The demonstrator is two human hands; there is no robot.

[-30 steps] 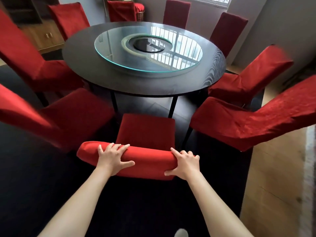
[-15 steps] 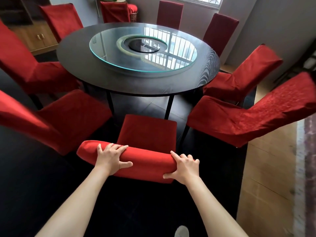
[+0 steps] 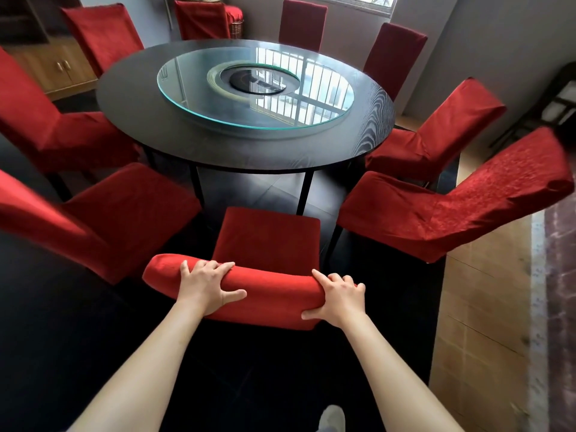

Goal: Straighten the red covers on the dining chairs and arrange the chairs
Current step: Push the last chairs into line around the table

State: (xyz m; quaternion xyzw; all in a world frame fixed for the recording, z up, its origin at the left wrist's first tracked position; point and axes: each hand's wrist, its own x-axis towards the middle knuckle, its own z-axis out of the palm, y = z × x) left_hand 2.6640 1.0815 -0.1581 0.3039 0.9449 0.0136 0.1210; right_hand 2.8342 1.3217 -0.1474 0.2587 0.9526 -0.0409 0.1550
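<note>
A dining chair in a red cover [image 3: 269, 241] stands right in front of me, its seat pointing at the round black table [image 3: 174, 135]. My left hand [image 3: 207, 285] grips the top of its backrest near the left end, fingers over the far side and thumb on the near side. My right hand [image 3: 338, 296] grips the backrest's right end the same way. The seat's front edge sits near the table's rim. Several other red-covered chairs ring the table, including one close on the left [image 3: 124, 213] and one close on the right [image 3: 436, 213].
A glass turntable [image 3: 311, 110] lies on the table. A wooden cabinet [image 3: 59, 70] stands at the back left. The floor under the table is dark; light wooden floor [image 3: 483, 338] and a rug edge [image 3: 558, 307] run along the right.
The chair and both hands keep the same grip. The view has shifted slightly, so the table appears a little farther right and nearer; the chair seat seems marginally closer to the table.
</note>
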